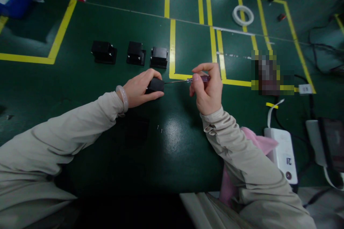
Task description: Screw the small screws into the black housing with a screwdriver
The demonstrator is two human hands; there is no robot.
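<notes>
Screwdriver point(190, 80), gripped in the right hand point(209, 91), is aimed at a black block point(156, 85) held mid-frame by the left hand point(139, 87); screw work seems underway, steadiness needed.

We see a dark green table point(139, 25) patterned with yellow tape rectangles point(172, 48). Our sleeves point(67, 125) are pale beige, our bracelet point(123, 98) whitish. Our block point(156, 85) is black, like three more blocks point(101, 50); our screwdriver point(189, 79) has a purplish handle and silvery shaft. We see a white ring point(234, 15), pink cloth point(259, 141) and blue bin point(17, 0).
</notes>
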